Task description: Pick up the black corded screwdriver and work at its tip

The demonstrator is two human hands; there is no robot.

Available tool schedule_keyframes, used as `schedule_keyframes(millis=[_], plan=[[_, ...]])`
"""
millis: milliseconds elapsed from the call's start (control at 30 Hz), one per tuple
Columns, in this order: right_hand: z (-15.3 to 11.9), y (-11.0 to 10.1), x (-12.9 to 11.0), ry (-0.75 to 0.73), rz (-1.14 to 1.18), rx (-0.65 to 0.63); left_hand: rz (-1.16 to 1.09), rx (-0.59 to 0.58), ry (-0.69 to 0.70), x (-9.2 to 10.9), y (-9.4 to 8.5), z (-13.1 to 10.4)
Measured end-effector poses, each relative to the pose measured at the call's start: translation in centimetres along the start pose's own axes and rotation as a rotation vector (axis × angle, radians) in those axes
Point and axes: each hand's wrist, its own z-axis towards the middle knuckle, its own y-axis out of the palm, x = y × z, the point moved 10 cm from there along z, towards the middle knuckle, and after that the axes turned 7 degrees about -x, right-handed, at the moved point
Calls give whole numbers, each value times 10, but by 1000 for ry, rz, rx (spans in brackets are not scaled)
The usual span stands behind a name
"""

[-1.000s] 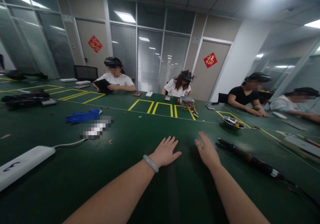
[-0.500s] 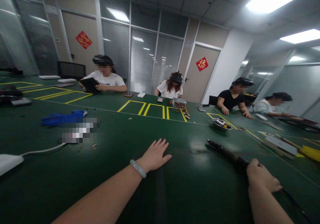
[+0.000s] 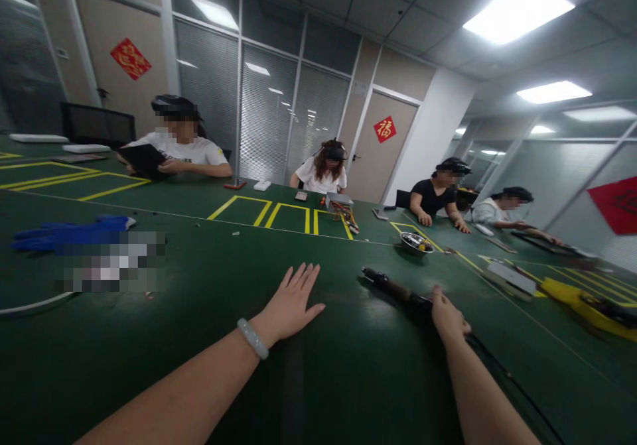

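My left hand point(image 3: 291, 306) lies flat on the green table point(image 3: 348, 379), palm down, with its fingers stretched out and nothing in them. A pale bangle point(image 3: 253, 339) circles the left wrist. To the right, a dark corded electric screwdriver point(image 3: 398, 290) lies low over the tabletop, its tip pointing to the far left. My right hand point(image 3: 448, 316) is closed around its rear end, where the black cord point(image 3: 507, 373) trails off toward the near right. The fingers on the far side of that hand are partly hidden.
Blue gloves point(image 3: 72, 233) lie at the left beside a blurred-out item. Farther off stand a metal bowl point(image 3: 417, 243) with small parts, a power supply unit point(image 3: 339, 201) with coloured wires, and a pale box point(image 3: 510, 279). A yellow item point(image 3: 572, 299) lies far right. Several people sit opposite.
The view has turned to the right, so things sit farther left. My right hand has moved the screwdriver slightly left and nearer my left hand, which stays flat.
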Motion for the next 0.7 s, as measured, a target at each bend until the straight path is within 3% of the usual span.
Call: schedule_keyframes(millis=[100,200,333,400,467,600,700], plan=[[-38,34,-70,-257,38,-73,31,90,105,27,-19,0],[-97,69,-142,-532,71,-158,61,121,206,47,-24,-2],[-171,102,-205,-845,135,-346,63,102,224,45,-14,0],[-196,107,-219,-980,179,-455,52,84,200,38,-9,2],[-208,102,-223,-1049,205,-485,41,67,175,32,-5,5],[-216,72,-222,-1151,81,-282,42,44,121,24,-4,8],[-215,53,-214,-1144,-112,-126,40,44,94,19,-7,7]])
